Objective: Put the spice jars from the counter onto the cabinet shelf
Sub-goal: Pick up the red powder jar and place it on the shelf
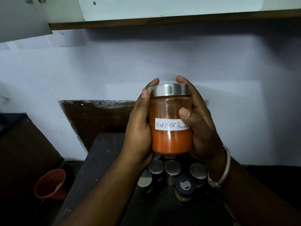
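A glass jar of red chilli powder (171,141) with a steel lid and a white handwritten label is held upright in the air, in the middle of the view. My left hand (138,128) grips its left side, thumb up by the lid. My right hand (200,121) grips its right side, thumb across the glass just above the label. Below the jar, several steel-lidded spice jars (172,168) stand on the dark counter (101,160). The cabinet shelf (162,22) runs across the top of the view, well above the jar.
An orange-red plastic cup (50,185) sits low at the left, beside the counter. A dark-lidded jar (184,185) stands among the steel-lidded ones. The white wall (146,59) fills the space between counter and shelf. A silver bangle (223,168) is on my right wrist.
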A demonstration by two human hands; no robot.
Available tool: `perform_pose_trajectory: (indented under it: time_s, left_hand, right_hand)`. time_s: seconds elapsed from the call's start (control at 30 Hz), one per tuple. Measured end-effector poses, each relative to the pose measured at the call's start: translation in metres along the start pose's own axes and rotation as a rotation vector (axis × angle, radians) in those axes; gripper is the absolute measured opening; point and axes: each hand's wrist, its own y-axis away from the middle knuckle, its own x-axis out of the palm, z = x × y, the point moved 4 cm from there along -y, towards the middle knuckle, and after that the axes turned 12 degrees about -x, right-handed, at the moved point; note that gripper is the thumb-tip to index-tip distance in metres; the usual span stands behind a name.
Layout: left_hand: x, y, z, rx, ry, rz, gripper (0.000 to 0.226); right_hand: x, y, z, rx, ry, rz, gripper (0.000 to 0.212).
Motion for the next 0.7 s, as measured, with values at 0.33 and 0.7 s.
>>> perform_pose_trajectory:
  time_s: [0.33, 0.7]
  left_hand:
    - [-0.001, -0.003, -0.002, 0.005, -0.028, -0.03, 0.056]
    - [-0.008, -0.013, -0.006, -0.01, -0.042, -0.014, 0.055]
  right_hand:
    - [-0.002, -0.003, -0.007, 0.03, 0.016, -0.06, 0.061]
    - [0.003, -0.009, -0.014, 0.031, 0.03, -0.073, 0.063]
